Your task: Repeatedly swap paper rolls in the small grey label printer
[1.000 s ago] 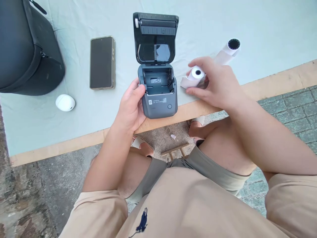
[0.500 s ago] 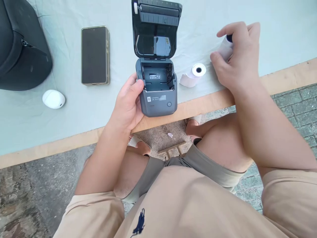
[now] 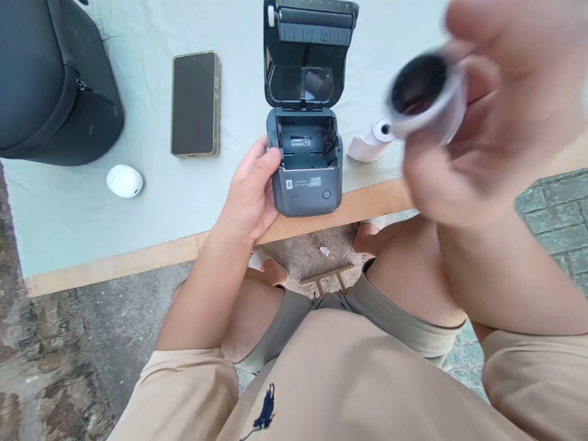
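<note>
A small grey printer [image 3: 307,184] stands at the table's near edge with its lid [image 3: 309,55] swung up and its paper bay empty. My left hand [image 3: 250,196] grips the printer's left side. My right hand [image 3: 496,116] is raised close to the camera, blurred, and holds a white roll with a wide dark core [image 3: 425,95], the open end facing me. A second, smaller white paper roll [image 3: 372,142] lies on the table just right of the printer.
A dark phone [image 3: 195,103] lies face up left of the printer. A white egg-shaped case [image 3: 124,181] sits near the front left, a black bag [image 3: 50,86] at the far left. The pale table cover [image 3: 92,226] ends at a wooden edge [image 3: 138,260] above my knees.
My right hand left the small roll on the table, reached to the farther roll, then lifted it up toward the camera. My left hand stayed on the printer.
</note>
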Demonstrator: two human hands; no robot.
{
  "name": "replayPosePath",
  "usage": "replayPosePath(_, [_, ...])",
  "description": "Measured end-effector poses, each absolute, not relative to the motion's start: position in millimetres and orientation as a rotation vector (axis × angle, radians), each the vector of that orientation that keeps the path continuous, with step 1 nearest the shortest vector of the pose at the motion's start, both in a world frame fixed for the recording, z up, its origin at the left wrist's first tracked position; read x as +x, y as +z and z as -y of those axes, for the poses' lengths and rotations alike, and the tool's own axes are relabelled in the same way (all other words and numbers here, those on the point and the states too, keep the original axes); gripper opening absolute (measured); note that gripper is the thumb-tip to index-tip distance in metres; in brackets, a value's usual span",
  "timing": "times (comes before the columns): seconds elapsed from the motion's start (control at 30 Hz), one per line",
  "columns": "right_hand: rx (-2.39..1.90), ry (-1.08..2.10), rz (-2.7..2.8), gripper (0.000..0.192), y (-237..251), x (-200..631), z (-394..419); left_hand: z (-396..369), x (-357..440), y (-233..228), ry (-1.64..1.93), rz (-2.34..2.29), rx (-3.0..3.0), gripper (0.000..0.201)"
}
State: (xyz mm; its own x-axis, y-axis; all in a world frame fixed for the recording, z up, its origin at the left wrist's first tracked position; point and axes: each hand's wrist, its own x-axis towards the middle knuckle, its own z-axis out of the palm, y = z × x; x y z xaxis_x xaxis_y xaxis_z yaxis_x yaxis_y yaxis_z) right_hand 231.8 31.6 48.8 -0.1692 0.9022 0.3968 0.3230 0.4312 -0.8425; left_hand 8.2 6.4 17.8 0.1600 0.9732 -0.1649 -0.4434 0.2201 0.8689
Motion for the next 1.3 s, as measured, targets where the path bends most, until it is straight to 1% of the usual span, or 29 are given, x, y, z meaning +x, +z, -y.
replayPosePath(0.03, [-1.010, 0.681, 1.831, 0.049, 49.1, 223.8, -28.2, -6.3, 7.9, 17.1, 1.180, -0.871, 0.773, 0.023])
replayPosePath(0.1, [-0.900, 0.393, 2.063, 0.045, 50.4, 206.9, -24.9, -5.9, 7.3, 15.9, 1.187, -0.881, 0.783, 0.027])
replayPosePath(0.17, [-0.896, 0.189, 2.134, 0.046, 51.0, 191.6, -25.9, -5.6, 6.5, 15.0, 1.191, -0.880, 0.787, 0.030])
replayPosePath(0.2, [-0.911, 0.144, 2.125, 0.046, 50.8, 185.4, -27.5, -5.5, 6.1, 14.6, 1.193, -0.876, 0.785, 0.030])
replayPosePath(0.27, [-0.918, 0.095, 2.115, 0.039, 49.3, 177.2, -31.2, -5.4, 5.4, 14.1, 1.199, -0.866, 0.775, 0.033])
replayPosePath(0.43, [-0.921, 0.007, 2.191, 0.020, 48.0, 178.1, -36.6, -5.6, 3.3, 13.5, 1.176, -0.840, 0.763, 0.039])
replayPosePath(0.6, [-0.948, 0.016, 2.260, 0.018, 46.3, 186.1, -40.2, -5.0, 2.7, 12.8, 1.156, -0.810, 0.756, 0.040])
replayPosePath(0.73, [-0.887, -0.110, 2.199, 0.008, 42.8, 185.9, -38.8, -5.1, 5.8, 12.8, 1.197, -0.778, 0.788, 0.039])
replayPosePath(0.83, [-0.843, -0.150, 2.155, 0.008, 43.2, 184.4, -31.0, -5.4, 7.2, 12.2, 1.204, -0.770, 0.809, 0.041])
replayPosePath(0.93, [-0.723, -0.141, 2.283, 0.008, 43.6, 184.3, -22.7, -4.9, 5.1, 9.1, 1.193, -0.772, 0.852, 0.047])
replayPosePath(1.07, [-0.639, -0.077, 2.385, 0.017, 43.1, 190.7, -21.7, -3.4, -0.4, 3.6, 1.155, -0.803, 0.979, 0.051])
replayPosePath(1.2, [-0.678, -0.061, 2.273, 0.012, 43.8, 199.8, -27.0, -3.3, -3.5, 2.0, 1.126, -0.810, 1.029, 0.060])
replayPosePath(1.3, [-0.765, -0.075, 2.283, 0.017, 42.7, 201.0, -27.3, -3.8, -3.7, 2.2, 1.115, -0.805, 1.057, 0.065])
